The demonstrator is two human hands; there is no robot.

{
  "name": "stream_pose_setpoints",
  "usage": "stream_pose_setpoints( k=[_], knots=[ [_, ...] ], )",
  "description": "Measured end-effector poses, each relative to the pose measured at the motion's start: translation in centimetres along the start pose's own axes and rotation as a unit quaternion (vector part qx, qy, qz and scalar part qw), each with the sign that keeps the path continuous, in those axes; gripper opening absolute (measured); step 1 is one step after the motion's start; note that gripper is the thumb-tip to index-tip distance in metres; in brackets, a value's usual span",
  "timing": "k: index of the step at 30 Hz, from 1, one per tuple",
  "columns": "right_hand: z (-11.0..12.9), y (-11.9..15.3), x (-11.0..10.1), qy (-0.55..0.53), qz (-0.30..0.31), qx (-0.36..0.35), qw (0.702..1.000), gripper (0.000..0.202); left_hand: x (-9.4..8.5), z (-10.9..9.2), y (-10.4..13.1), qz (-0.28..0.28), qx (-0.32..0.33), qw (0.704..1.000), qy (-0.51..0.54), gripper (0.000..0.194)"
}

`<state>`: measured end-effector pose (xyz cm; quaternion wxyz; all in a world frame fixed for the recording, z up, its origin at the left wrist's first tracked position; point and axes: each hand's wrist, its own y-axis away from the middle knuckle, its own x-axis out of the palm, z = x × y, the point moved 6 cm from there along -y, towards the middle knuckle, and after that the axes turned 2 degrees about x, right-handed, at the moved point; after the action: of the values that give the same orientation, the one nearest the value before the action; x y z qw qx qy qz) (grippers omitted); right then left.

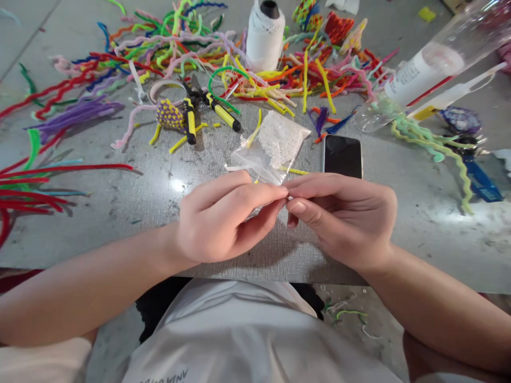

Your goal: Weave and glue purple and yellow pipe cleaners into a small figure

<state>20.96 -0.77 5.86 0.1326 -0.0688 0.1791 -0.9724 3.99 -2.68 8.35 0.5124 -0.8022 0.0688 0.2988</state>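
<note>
Near the table's front edge my left hand (231, 215) and my right hand (345, 215) meet at their fingertips. Both are pinched closed. Between them shows a tiny whitish, shiny bead-like piece (289, 198), too small to make out well; the fingers cover the rest. Just beyond the fingertips lies a clear plastic bag (279, 139) of small clear beads. A dark-screened phone (342, 155) lies behind my right hand.
Yellow-and-black pliers (190, 119) lie beside a yellow-purple woven piece (171, 115). A white thread spool (265, 37) stands among colourful fuzzy stems (191, 42). A clear bottle (427, 69) lies at right; red stems (32, 199) are at left.
</note>
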Motion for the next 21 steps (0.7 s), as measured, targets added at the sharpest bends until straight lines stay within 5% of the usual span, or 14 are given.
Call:
stream_pose_setpoints(
  k=[21],
  knots=[
    [0.46, 0.14, -0.22, 0.092, 0.005, -0.005, 0.996, 0.019, 0.28, 0.38, -0.09, 0.002, -0.003, 1.0, -0.004, 0.015]
  ],
)
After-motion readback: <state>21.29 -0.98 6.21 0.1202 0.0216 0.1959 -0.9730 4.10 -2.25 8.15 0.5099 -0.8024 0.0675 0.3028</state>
